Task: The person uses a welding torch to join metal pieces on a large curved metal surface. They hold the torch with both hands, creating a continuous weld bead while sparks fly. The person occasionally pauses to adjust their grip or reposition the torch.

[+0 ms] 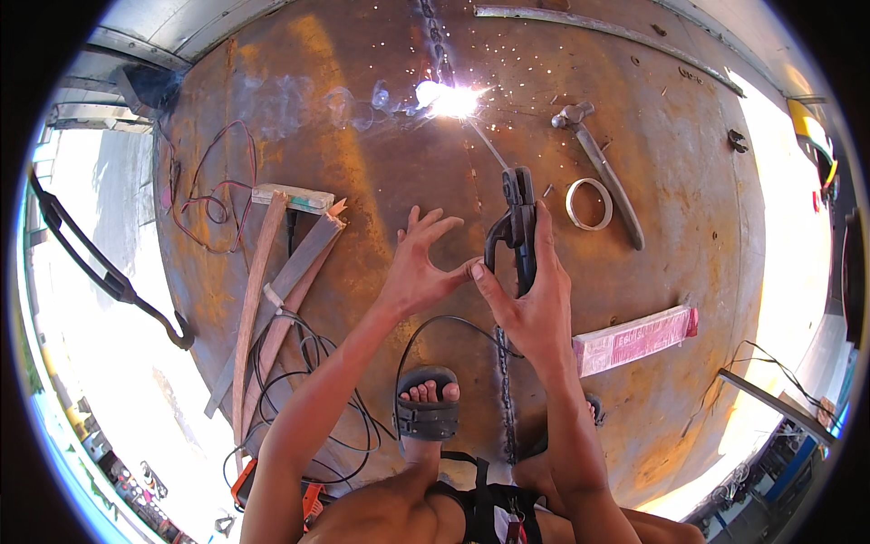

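Note:
My right hand (539,313) is wrapped round a black welding electrode holder (521,222). A thin welding rod (492,145) runs from its jaws up and left to a bright arc (450,99) on the rusty steel plate (381,172). Sparks fly around the arc, and smoke drifts left from it. Past the arc, a dark weld seam (433,34) continues toward the far edge. My left hand (421,263) hovers left of the holder, fingers spread and holding nothing. Its thumb tip meets or overlaps my right thumb; I cannot tell which.
Right of the holder lie a hammer (605,172) and a ring (589,203). Nearer is a pink-and-white rod packet (634,341). On the left are wooden strips (261,308) and coiled black cable (313,363). My sandalled foot (428,405) rests beside a nearer weld bead (506,390).

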`<act>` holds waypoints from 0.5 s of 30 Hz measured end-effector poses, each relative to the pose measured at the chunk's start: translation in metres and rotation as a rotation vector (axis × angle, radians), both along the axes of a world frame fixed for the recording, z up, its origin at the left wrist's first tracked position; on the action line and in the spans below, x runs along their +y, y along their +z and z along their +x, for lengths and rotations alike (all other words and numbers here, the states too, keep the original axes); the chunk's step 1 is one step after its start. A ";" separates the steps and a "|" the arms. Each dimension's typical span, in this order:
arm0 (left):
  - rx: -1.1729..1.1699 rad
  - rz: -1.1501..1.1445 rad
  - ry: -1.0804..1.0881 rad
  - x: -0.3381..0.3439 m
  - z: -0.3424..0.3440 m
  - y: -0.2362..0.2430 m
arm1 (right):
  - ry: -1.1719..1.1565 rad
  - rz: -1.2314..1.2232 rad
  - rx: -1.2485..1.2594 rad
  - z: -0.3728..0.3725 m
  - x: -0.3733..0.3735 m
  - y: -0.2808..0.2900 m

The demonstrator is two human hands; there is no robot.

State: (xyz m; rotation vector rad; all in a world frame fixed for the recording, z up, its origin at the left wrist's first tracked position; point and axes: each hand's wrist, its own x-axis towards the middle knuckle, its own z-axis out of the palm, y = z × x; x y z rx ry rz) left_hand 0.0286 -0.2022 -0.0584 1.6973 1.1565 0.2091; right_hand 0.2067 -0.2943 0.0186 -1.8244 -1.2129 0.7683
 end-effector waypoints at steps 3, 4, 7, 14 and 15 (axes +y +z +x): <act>0.007 -0.004 0.000 0.001 0.001 0.002 | -0.002 0.002 0.001 0.000 0.000 0.000; 0.006 -0.005 0.001 0.000 0.001 0.002 | -0.003 -0.003 0.004 0.000 0.000 0.001; 0.008 -0.005 -0.001 0.000 0.001 0.003 | -0.007 -0.009 0.014 -0.001 0.000 0.001; 0.009 -0.003 0.010 0.001 0.002 0.001 | -0.002 0.007 -0.001 0.000 0.000 0.000; -0.004 -0.005 0.018 0.000 0.002 0.001 | -0.004 0.000 -0.002 0.000 0.000 0.001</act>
